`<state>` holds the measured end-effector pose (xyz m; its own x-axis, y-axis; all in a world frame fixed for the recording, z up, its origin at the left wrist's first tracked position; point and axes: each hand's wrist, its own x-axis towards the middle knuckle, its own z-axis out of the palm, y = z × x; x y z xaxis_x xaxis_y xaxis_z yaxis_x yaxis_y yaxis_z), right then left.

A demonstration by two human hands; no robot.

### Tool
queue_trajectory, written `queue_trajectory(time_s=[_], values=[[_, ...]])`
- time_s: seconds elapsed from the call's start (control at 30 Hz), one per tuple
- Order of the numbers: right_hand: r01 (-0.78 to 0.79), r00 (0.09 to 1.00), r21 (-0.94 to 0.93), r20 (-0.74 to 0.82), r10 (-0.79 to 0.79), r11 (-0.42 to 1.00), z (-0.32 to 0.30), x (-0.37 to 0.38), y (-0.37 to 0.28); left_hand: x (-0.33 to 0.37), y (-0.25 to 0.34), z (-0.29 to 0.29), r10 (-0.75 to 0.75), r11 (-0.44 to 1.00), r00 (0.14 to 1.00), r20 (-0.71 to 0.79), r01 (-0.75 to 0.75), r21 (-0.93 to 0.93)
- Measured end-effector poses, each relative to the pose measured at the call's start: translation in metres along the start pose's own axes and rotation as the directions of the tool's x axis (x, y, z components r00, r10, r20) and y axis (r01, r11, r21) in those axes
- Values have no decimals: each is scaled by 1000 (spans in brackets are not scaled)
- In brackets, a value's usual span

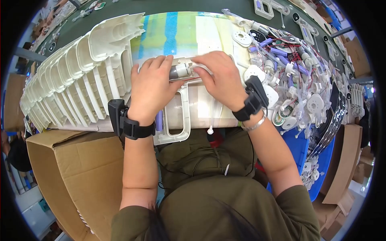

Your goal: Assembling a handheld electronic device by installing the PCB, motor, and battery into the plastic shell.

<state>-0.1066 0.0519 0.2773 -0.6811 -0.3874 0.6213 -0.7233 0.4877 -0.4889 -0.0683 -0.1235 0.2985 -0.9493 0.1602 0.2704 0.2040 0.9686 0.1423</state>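
Noting an open brown carton (88,168) at near left and, just beyond, a row of nested white shells (72,92). Finding the left hand (152,82) palm down, gripping the left part of a white housing (186,110) between fingers and thumb. Locating this housing at centre, pointing its looped handle toward the near side. Observing a purple cylinder (159,121) showing beside the handle's left side. Seeing a grey-and-white motor (180,71) lying in the housing, between both hands. Finding the right hand (220,76) bent, holding thumb and forefinger near the motor's right end; not telling for certain any pinch there. Recording a heap of loose parts (291,72) at right, mixing wires, white discs and purple cylinders. Noting a blue bin (295,146) at near right, holding white parts.
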Motion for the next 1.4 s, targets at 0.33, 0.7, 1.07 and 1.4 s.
queue_trajectory(time_s=[0.33, 0.7, 1.07, 1.4], values=[[106, 990, -129, 106, -92, 986, -2, -19, -3, 3, 0, 0, -7, 998, 999, 53, 10, -58], [76, 991, -164, 121, -57, 984, 6, -22, 2, 11, 11, -7, -47, 991, 987, 154, 27, 131], [64, 972, 131, -231, -33, 989, -52, -29, -37, 65, 31, -19, 39, 982, 997, 67, -50, 183], [-82, 980, 243, 198, 33, 967, -74, -99, -6, 337, 22, -11, 224, 905, 973, 61, -231, 358]])
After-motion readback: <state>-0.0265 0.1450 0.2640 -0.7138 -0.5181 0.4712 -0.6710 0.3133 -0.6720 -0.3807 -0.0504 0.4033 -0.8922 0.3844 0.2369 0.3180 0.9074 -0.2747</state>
